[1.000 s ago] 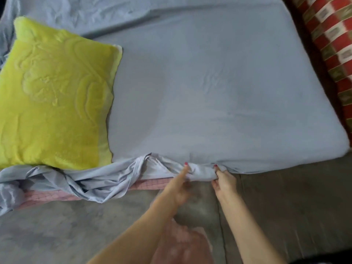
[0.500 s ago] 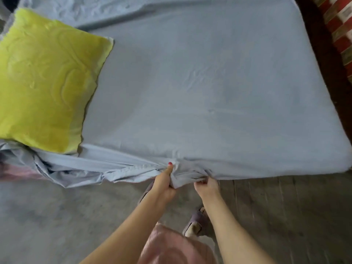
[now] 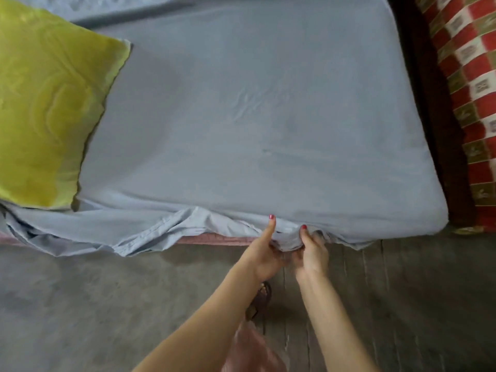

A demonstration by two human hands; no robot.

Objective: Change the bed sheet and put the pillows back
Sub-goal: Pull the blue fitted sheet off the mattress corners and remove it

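Note:
A pale blue bed sheet (image 3: 255, 108) covers the mattress, smooth on the right half and tucked at the near right corner. Along the near edge to the left the sheet hangs loose and bunched (image 3: 112, 232), with a strip of pink mattress (image 3: 214, 239) showing beneath. A yellow-green pillow (image 3: 51, 108) lies on the bed at the left. My left hand (image 3: 264, 251) and my right hand (image 3: 312, 252) sit side by side at the near edge, both gripping a fold of the sheet between thumb and curled fingers.
A red, white and green patterned cloth (image 3: 472, 103) lies past the bed's right side, beyond a dark gap. Grey concrete floor (image 3: 80, 304) runs along the near side. My sandalled foot (image 3: 259, 302) and pink clothing (image 3: 249, 350) show below my arms.
Both hands keep hold of the sheet's near edge, now closer together. The loose sheet left of them has lifted, baring the pink mattress strip. The view has shifted right.

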